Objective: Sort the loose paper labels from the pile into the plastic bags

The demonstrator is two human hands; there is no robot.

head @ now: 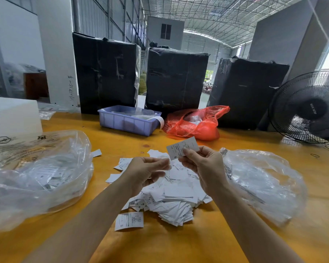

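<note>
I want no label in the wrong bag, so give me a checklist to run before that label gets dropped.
1. Label held by right hand: ok.
2. Size letter readable: ok, an S shows.
3. Left hand free: cannot tell; something thin and clear may be pinched.
4. Left bag open: ok, labels inside.
5. Right bag open: cannot tell, crumpled and blurred.
6. Which bag takes S: cannot tell.
</note>
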